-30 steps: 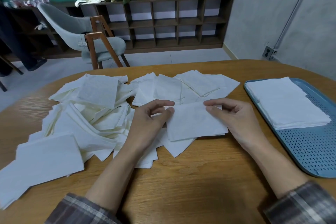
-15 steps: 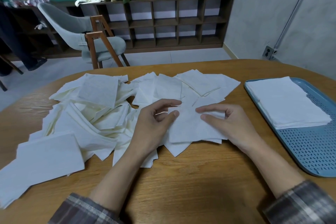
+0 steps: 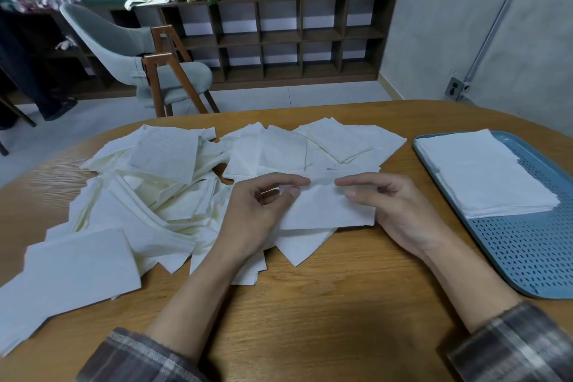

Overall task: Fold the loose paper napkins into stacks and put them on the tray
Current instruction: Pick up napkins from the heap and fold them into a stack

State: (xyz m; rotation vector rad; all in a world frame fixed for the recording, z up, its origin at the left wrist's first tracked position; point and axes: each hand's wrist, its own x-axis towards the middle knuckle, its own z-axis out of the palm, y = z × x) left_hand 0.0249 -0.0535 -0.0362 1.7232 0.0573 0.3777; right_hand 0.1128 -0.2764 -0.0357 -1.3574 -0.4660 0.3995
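The right hand (image 3: 400,211) has slid left toward the centre of the frame. Its forefinger now almost meets that of the left hand (image 3: 257,214), where a second ago a wide stretch of napkin (image 3: 325,211) lay between them. The left fingers have reached slightly rightward. Both hands now pinch the napkin's top edge near its middle, not its corners, and its right edge has drawn leftward.

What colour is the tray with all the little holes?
The perforated plastic tray is light blue, seen best in the head view, at the table's right side.
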